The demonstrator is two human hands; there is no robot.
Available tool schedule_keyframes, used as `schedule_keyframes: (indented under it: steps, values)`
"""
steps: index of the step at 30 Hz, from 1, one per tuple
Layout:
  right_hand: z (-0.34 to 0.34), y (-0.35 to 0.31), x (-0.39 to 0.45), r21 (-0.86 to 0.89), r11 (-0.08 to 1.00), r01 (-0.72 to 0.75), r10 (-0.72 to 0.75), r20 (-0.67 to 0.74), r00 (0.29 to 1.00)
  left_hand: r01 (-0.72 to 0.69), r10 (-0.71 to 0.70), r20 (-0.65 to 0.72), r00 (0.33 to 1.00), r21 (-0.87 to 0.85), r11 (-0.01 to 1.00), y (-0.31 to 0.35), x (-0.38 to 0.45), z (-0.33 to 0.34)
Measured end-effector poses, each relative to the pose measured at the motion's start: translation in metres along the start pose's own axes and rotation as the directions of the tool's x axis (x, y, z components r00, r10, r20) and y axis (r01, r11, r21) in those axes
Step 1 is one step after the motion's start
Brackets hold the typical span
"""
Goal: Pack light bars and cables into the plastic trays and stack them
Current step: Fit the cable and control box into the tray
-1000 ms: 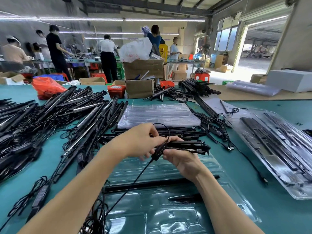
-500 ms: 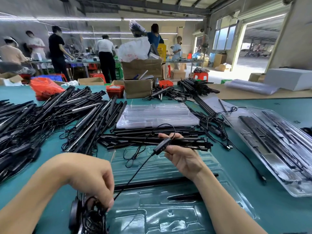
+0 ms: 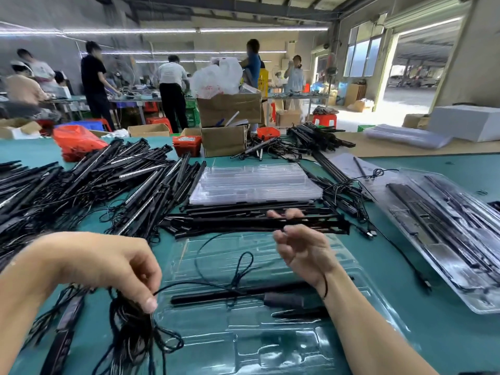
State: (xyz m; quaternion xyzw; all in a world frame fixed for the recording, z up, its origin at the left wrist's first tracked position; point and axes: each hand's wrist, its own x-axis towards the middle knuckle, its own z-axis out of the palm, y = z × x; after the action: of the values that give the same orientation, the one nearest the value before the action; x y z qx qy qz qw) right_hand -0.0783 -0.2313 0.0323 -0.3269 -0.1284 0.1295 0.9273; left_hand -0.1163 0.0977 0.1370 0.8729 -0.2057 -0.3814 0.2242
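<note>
Cable [image 3: 230,282] pinched by left hand [image 3: 108,266] fingers; right hand [image 3: 300,247] fingers grip light bars [image 3: 257,224].

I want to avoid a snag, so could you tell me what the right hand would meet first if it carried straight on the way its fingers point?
Most likely the bundle of black light bars lying across the table: the right hand points away from the person, its fingertips already at or over that bundle. Depth is unclear, so contact cannot be confirmed.

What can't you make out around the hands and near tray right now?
Head view only:
- Cable bundle under the left hand: motion-blurred, strands uncountable.
- Right hand grip on the light bars: fingers blurred.
- Near tray: front cut off by the frame edge; forearms cover its sides.
</note>
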Motion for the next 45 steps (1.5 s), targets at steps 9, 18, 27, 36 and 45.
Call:
schedule_keyframes:
  steps: [9,18,27,36,45]
  values:
    - [0.004,0.011,0.001,-0.314,0.949,-0.019,0.077,0.172,0.982,-0.240,0.218,-0.242,0.945,-0.067,0.968,0.032,0.009,-0.002]
    - [0.017,0.016,-0.005,-0.722,0.683,0.110,0.078,0.222,0.972,-0.112,0.122,-0.474,0.872,0.049,0.992,0.071,0.046,0.012]
    - [0.031,0.020,-0.010,-0.810,0.581,0.081,0.122,0.185,0.975,-0.054,0.078,-0.439,0.895,0.066,0.996,0.072,0.065,0.018]
    - [0.024,0.023,-0.008,-0.810,0.581,0.081,0.166,0.215,0.962,-0.112,0.163,-0.369,0.915,0.155,0.981,0.063,0.064,0.025]
    - [0.010,0.026,0.001,-0.717,0.696,0.033,0.155,0.194,0.969,-0.155,0.182,-0.432,0.883,0.098,0.983,0.030,0.043,0.030]
